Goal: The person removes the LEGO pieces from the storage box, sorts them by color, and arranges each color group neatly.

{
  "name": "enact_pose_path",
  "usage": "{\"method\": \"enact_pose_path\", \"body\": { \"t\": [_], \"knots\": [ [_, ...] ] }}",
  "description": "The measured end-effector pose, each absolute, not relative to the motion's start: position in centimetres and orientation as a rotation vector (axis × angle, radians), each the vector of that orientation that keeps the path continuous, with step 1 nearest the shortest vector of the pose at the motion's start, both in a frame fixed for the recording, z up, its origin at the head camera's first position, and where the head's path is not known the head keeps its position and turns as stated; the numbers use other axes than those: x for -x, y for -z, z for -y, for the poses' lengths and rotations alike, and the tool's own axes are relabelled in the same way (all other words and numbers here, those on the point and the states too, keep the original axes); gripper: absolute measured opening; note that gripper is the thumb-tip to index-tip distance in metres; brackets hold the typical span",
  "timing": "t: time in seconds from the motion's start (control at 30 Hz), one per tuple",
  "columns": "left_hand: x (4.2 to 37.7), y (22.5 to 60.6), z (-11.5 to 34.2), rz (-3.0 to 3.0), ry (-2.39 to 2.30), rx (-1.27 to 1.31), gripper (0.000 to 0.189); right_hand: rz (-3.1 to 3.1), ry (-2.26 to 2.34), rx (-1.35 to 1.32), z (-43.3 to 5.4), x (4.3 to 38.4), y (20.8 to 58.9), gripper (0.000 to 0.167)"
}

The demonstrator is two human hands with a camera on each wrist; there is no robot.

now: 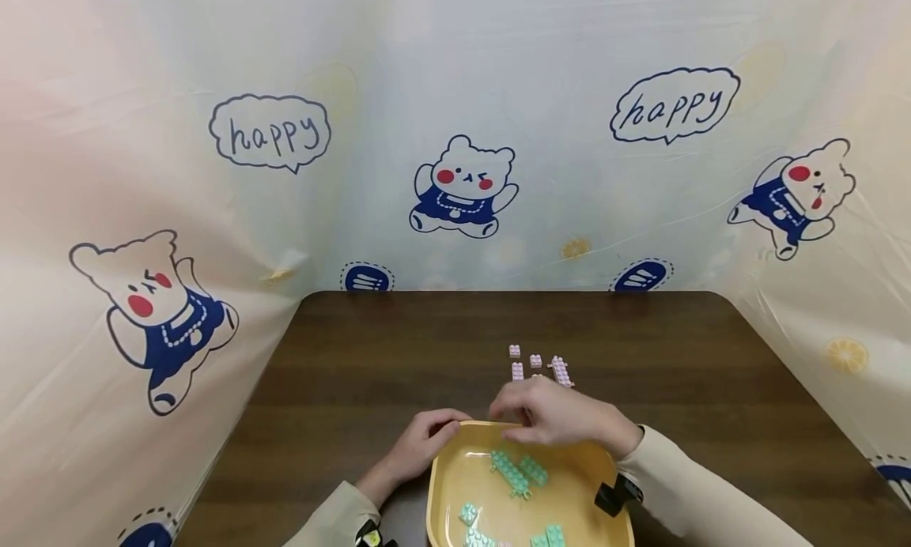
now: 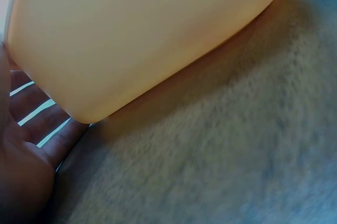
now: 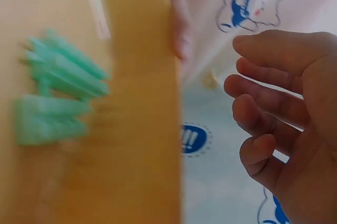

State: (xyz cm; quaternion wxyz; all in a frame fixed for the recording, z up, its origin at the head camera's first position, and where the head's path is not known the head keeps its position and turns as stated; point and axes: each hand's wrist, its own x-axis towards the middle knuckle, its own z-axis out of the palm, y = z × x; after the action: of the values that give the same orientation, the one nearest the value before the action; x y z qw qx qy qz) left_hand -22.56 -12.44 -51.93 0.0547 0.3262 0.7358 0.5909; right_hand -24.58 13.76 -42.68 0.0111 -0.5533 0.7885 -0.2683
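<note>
A yellow tray (image 1: 437, 492) holds several mint-green toy building bricks (image 1: 509, 473). At its far left corner, my left hand (image 1: 420, 444) grips the tray, with the thumb at the rim and the fingers along the outer wall. Over the far edge hovers my right hand (image 1: 551, 411), its fingers loosely bent. In the right wrist view nothing lies between the fingers of the right hand (image 3: 295, 97). Just beyond this hand, several pale pink bricks (image 1: 560, 371) lie on the table. The left wrist view shows the tray's smooth outside (image 2: 142, 39).
The dark wooden table (image 1: 342, 357) reaches back to a printed curtain (image 1: 569, 215) with cartoon bears, which also hangs along both sides. A small pink piece (image 1: 504, 544) shows at the bottom of the head view, among the green bricks in the tray.
</note>
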Motion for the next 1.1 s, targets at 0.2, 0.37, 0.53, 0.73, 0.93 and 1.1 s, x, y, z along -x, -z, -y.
{"method": "enact_pose_path", "body": {
  "t": [0.2, 0.37, 0.53, 0.73, 0.93, 1.1],
  "knots": [
    [22.1, 50.8, 12.4, -2.242, -1.757, -0.961, 0.025, -2.411, 0.711, 1.772, -13.7, 22.5, 44.3, 0.018],
    [22.1, 51.0, 12.4, -2.225, -1.777, -0.961, 0.025, -2.387, 0.614, 1.768, -13.3, 21.5, 44.5, 0.018],
    [22.1, 51.2, 12.4, -2.207, -1.782, -0.989, 0.024, -2.383, 0.531, 1.779, -13.0, 20.9, 44.2, 0.019],
    [22.1, 50.9, 12.3, -2.204, -1.791, -0.958, 0.025, -2.417, 0.468, 1.791, -13.0, 20.3, 43.6, 0.018],
    [22.0, 50.8, 12.4, -2.225, -1.778, -0.965, 0.025, -2.439, 0.533, 1.718, -13.1, 19.4, 43.6, 0.014],
    [22.0, 50.9, 12.5, -2.216, -1.782, -0.956, 0.025, -2.486, 0.572, 1.66, -13.1, 19.0, 43.8, 0.014]
  ]
}}
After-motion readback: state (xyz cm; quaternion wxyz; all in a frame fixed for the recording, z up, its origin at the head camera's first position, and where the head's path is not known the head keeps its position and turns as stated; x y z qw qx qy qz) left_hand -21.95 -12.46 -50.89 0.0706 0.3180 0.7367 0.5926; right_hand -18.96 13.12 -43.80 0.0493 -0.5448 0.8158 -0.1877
